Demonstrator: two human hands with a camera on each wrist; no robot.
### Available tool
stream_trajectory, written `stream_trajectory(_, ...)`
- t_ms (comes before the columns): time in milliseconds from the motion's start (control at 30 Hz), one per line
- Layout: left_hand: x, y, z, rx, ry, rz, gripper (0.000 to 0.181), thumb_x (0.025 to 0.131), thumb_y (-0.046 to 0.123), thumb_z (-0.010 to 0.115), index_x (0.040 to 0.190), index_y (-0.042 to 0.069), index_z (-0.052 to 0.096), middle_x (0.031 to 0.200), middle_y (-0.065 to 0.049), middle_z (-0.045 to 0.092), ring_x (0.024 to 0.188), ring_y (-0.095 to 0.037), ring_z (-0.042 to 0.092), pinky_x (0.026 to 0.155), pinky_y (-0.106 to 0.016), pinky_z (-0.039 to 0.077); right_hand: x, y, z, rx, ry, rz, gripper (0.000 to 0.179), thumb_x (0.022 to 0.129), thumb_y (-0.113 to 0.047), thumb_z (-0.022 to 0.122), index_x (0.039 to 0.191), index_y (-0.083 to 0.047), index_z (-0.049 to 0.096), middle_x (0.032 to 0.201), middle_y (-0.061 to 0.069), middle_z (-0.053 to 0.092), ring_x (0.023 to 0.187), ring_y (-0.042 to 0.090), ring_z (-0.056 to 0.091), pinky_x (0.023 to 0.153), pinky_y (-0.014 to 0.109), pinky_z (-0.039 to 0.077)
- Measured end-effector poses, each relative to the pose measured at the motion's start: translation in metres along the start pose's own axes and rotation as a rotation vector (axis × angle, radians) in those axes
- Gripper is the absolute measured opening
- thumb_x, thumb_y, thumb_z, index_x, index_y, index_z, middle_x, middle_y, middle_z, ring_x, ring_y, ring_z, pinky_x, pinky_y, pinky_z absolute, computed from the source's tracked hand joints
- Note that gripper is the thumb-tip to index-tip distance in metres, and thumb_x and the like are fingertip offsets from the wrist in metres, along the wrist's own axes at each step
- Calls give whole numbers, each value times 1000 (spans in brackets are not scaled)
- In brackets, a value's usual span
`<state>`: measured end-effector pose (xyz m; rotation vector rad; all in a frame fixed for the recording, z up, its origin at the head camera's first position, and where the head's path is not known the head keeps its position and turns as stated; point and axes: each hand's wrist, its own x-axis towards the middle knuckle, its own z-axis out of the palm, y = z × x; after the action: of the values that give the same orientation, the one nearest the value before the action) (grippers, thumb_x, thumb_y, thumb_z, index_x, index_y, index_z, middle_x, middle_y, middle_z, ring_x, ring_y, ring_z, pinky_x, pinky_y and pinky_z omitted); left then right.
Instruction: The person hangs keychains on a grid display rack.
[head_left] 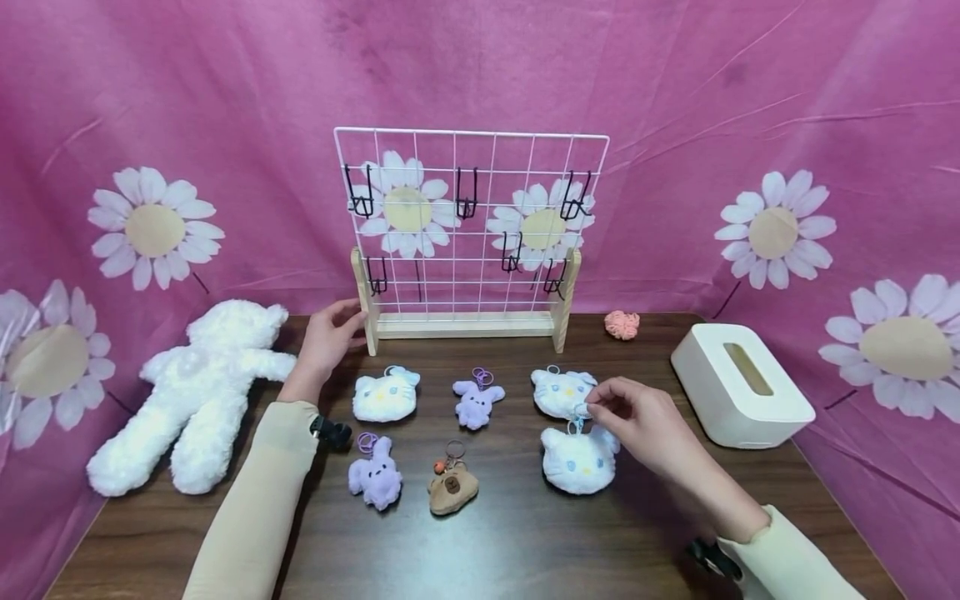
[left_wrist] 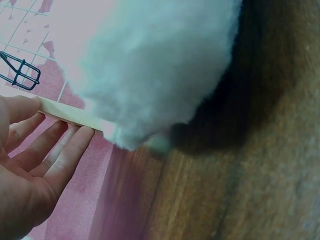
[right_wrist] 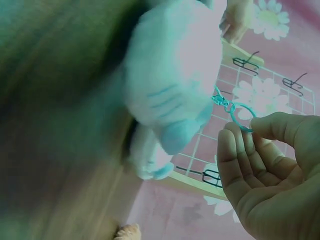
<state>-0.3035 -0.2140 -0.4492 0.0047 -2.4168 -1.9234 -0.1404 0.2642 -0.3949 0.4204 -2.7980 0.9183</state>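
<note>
My right hand point(head_left: 645, 421) pinches the light-blue key ring point(right_wrist: 243, 117) of a white plush cat-head keychain point(head_left: 577, 461) between thumb and fingers; the plush hangs beneath. Right behind it lies a second white plush cat-head keychain point(head_left: 558, 393). My left hand point(head_left: 328, 340) reaches to the left wooden post point(head_left: 367, 304) of a white wire grid rack point(head_left: 474, 233), its fingertips against the post's outer side. In the left wrist view the fingers point(left_wrist: 70, 150) are fairly straight along the wood's edge.
Black hooks point(head_left: 467, 193) hang on the grid. A white cat keychain point(head_left: 385, 396), purple rabbit keychains point(head_left: 477, 404) and a brown animal-head keychain point(head_left: 453, 489) lie in front. A white teddy bear point(head_left: 206, 375) lies left; a tissue box point(head_left: 742, 387) and pink scrunchie point(head_left: 622, 325) are right.
</note>
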Motion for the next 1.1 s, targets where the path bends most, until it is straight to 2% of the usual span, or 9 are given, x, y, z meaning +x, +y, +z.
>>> stream_trajectory(233, -1, 1, -1, -9, 0, -6, 51, 117, 19, 61, 163, -1, 53, 154, -31, 60, 122, -19, 72, 103, -38, 71, 8, -8, -7, -18, 12, 4, 7, 101, -10, 84, 101, -16, 80, 94, -4, 77, 79, 2, 60, 65, 19, 53)
stream_trajectory(433, -2, 1, 1, -9, 3, -7, 50, 117, 19, 62, 161, -3, 55, 151, -30, 61, 114, -11, 72, 105, -39, 70, 11, -13, -12, -20, 38, -26, 8, 101, -10, 84, 103, -17, 81, 98, -4, 80, 83, 2, 62, 70, 19, 55)
stream_trajectory(600, -1, 0, 0, -1, 3, -4, 49, 117, 19, 61, 161, -3, 55, 151, -31, 62, 111, -8, 73, 106, -41, 70, 14, -15, -18, -22, 58, -38, 5, 102, -12, 84, 104, -16, 81, 96, -4, 80, 80, 0, 60, 68, 18, 53)
stream_trajectory(700, 0, 0, 0, 7, 3, 2, 49, 117, 19, 61, 161, -3, 56, 152, -31, 63, 116, -14, 74, 104, -38, 71, 17, -16, -22, -13, 80, -44, 4, 102, -11, 83, 103, -15, 81, 94, -2, 81, 77, -3, 59, 65, 17, 51)
stream_trajectory(833, 0, -1, 0, 18, 0, 8, 49, 117, 19, 61, 160, -3, 56, 153, -31, 63, 128, -29, 73, 102, -35, 71, 24, -16, -28, 8, 107, -50, 5, 101, -10, 84, 103, -14, 82, 92, 2, 81, 73, -3, 57, 62, 18, 49)
stream_trajectory(967, -1, -1, 1, 37, 6, 19, 48, 117, 20, 61, 160, -3, 57, 152, -31, 64, 135, -41, 70, 103, -38, 71, 34, -14, -32, 13, 133, -60, 4, 101, -10, 84, 104, -13, 82, 91, 4, 79, 71, -1, 54, 59, 18, 46)
stream_trajectory(1100, -3, 1, 0, 53, 4, 23, 49, 117, 20, 62, 160, -2, 56, 152, -32, 65, 137, -46, 69, 105, -42, 70, 43, -12, -33, -16, 171, -65, 4, 100, -10, 85, 103, -11, 83, 93, 6, 80, 73, 1, 54, 62, 16, 45)
